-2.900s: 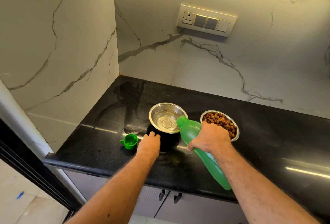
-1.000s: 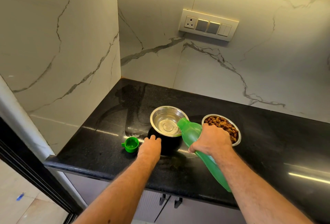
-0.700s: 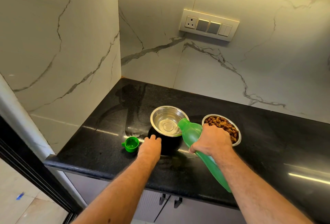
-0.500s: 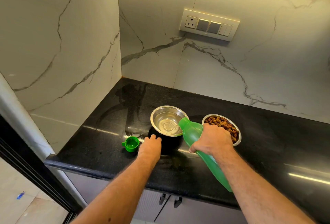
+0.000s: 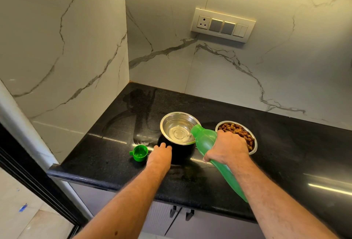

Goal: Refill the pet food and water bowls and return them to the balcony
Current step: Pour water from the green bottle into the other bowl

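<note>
A steel water bowl (image 5: pixel 172 119) in a black outer shell stands on the black counter, with water in its bottom. My right hand (image 5: pixel 227 148) grips a green bottle (image 5: pixel 207 141), tilted with its mouth over the bowl's right rim. My left hand (image 5: pixel 161 155) rests against the bowl's black side, fingers straight. To the right stands a second steel bowl (image 5: pixel 254 144) holding brown kibble, partly hidden behind my right hand. The bottle's green cap (image 5: pixel 140 153) lies open side up, left of my left hand.
The black counter (image 5: pixel 106 154) ends in a rounded front edge with cabinet handles (image 5: pixel 182 213) below. Marble walls close the corner at left and back. A switch panel (image 5: pixel 222 25) is on the back wall. A dark door frame (image 5: pixel 34 187) stands at the lower left.
Both hands, the bottle and the bowls have kept their places. The bottle stays tipped over the water bowl.
</note>
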